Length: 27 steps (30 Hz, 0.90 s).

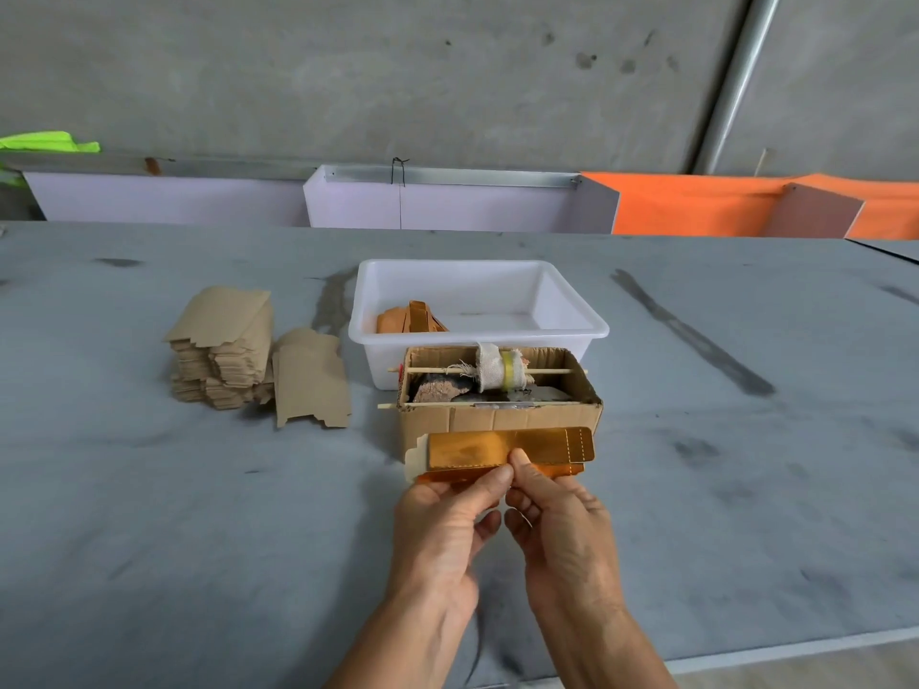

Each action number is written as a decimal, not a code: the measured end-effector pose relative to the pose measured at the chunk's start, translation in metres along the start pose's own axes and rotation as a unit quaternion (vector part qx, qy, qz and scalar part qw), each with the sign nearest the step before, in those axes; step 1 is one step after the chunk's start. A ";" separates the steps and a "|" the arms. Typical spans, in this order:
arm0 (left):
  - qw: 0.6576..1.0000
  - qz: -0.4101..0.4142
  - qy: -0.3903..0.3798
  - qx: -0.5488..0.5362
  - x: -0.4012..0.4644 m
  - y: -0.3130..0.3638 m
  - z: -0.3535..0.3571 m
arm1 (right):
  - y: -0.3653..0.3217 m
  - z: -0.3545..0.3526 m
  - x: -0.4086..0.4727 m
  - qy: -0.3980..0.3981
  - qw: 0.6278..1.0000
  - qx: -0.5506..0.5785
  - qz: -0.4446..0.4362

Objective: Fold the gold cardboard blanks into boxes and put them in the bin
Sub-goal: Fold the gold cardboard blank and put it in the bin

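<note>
- Nearest the camera, both forearms reach forward over the grey table (pixel 149 514), and the two hands meet at its middle.
- The left hand (pixel 442 529) pinches the lower near edge of a gold cardboard blank (pixel 477 452) between thumb and forefinger; the other fingers curl loosely below.
- The right hand (pixel 562 524) grips the same blank just beside the left one, its thumb pressed on the shiny gold face near the centre and its fingers tucked behind and under the lower panel.
- The blank is held up off the table, long side running left to right, partly folded: one gold panel faces the camera and a narrower orange-gold panel bends toward the hands along the bottom. A pale flap juts out at its left end and a rounded tab at its right end.
- Directly behind the blank stands an open brown cardboard box (pixel 497 420), and the blank hides part of its front wall. Two thin wooden sticks (pixel 547 371) lie across its top; one carries a roll of whitish cloth (pixel 492 372) with a yellow band. Dark rock-like lumps lie inside.
- To the left, well apart from the hands, sits a stack of flat blanks (pixel 224 345) with their plain brown side up, and a single loose blank (pixel 308 375) lies just beside it.
- Behind the brown box, touching or nearly touching it, is the white plastic bin (pixel 572 300). A few folded gold boxes (pixel 410 318) lie in its near left corner.
- Beyond the table are white panels, orange panels and a concrete wall.
</note>
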<state>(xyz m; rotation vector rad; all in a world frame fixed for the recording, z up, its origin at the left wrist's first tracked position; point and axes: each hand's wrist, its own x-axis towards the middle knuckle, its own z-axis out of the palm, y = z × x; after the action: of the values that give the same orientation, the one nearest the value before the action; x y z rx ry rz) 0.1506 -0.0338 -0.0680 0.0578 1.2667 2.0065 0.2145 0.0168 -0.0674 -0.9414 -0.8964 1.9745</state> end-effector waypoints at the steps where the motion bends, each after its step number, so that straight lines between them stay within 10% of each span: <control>1: 1.000 0.002 0.003 -0.006 0.000 0.000 0.001 | -0.001 0.001 -0.001 -0.003 1.000 0.004 0.009; 19: 0.999 0.000 0.032 -0.030 0.002 0.007 0.001 | -0.013 0.002 0.005 -0.050 0.994 -0.014 0.098; 27: 0.998 0.024 0.065 -0.015 0.008 0.014 -0.007 | -0.016 0.005 0.007 -0.040 0.985 -0.166 -0.004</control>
<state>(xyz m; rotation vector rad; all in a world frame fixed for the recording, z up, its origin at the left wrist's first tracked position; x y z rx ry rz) 0.1345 -0.0371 -0.0632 -0.0578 1.3271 2.0979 0.2127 0.0294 -0.0540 -1.0446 -1.3012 1.9016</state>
